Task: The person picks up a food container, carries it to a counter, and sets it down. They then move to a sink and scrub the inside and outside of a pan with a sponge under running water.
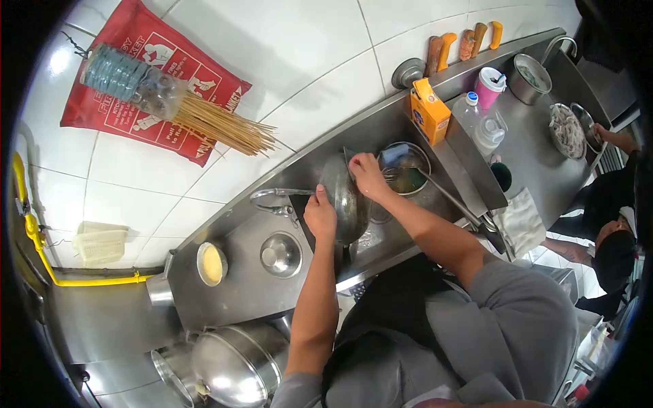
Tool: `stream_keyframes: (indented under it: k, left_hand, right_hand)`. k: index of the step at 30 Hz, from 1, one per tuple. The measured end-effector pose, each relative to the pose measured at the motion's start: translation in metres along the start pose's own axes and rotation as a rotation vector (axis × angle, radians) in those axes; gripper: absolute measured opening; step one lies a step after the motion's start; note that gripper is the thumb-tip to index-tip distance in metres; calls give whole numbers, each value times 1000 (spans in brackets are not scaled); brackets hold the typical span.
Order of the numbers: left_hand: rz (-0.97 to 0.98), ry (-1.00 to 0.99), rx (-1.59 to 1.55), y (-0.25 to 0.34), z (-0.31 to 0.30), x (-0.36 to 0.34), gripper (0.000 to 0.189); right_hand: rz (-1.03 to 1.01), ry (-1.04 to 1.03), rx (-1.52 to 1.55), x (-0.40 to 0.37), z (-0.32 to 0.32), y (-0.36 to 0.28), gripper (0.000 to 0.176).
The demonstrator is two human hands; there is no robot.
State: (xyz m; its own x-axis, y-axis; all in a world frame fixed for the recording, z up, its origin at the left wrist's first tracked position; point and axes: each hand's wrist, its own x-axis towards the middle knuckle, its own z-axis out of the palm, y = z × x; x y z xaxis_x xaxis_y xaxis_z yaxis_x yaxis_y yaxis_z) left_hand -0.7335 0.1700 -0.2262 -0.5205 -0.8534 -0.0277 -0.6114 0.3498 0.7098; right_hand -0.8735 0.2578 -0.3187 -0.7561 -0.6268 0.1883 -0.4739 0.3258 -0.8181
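Observation:
A metal pan [347, 207] stands tilted on its side over the sink [388, 238]. My left hand [320, 216] is closed on the pan's near left side. At the pan's upper right, my right hand [366, 173] has its fingers bent together against the rim; what they hold, if anything, is too small to make out. Just right of that hand lies a round metal bowl [427, 158] with a blue cloth [394, 155], something green and a long-handled utensil in it. The faucet [275, 194] reaches toward the pan from the left.
An orange box [428, 112] stands behind the sink. Left on the counter are a metal bowl [280, 255] and a bowl of yellow food [212, 264]. Large pots [238, 364] sit below. At the right, another person's hand [615, 139] is near a bowl [566, 132].

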Motion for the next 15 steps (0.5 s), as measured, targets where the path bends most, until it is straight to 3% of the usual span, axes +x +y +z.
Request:
stream_keyframes:
  k: [1, 4, 5, 7, 8, 10, 13, 15]
  left_hand:
    - [14, -3, -15, -5, 2, 0, 63]
    - [29, -38, -39, -8, 4, 1, 61]
    - [3, -60, -38, -7, 0, -1, 60]
    - [-11, -89, -65, 3, -4, -2, 59]
    - [-6, -92, -95, 6, -5, -6, 59]
    - [38, -97, -117, 5, -3, -6, 59]
    - [67, -84, -111, -16, 1, -3, 59]
    - [46, -96, -131, -19, -1, 5, 57]
  right_hand:
    - [274, 46, 155, 6, -12, -40, 48]
    - [178, 139, 254, 27, 16, -22, 50]
    - [189, 38, 183, 18, 19, -20, 56]
    - [59, 188, -89, -37, 23, -67, 59]
    - [28, 162, -102, -68, 16, -97, 61]
    - [87, 165, -112, -70, 9, -100, 61]
    - [175, 68, 206, 18, 19, -19, 62]
    - [138, 145, 70, -14, 23, -51, 61]
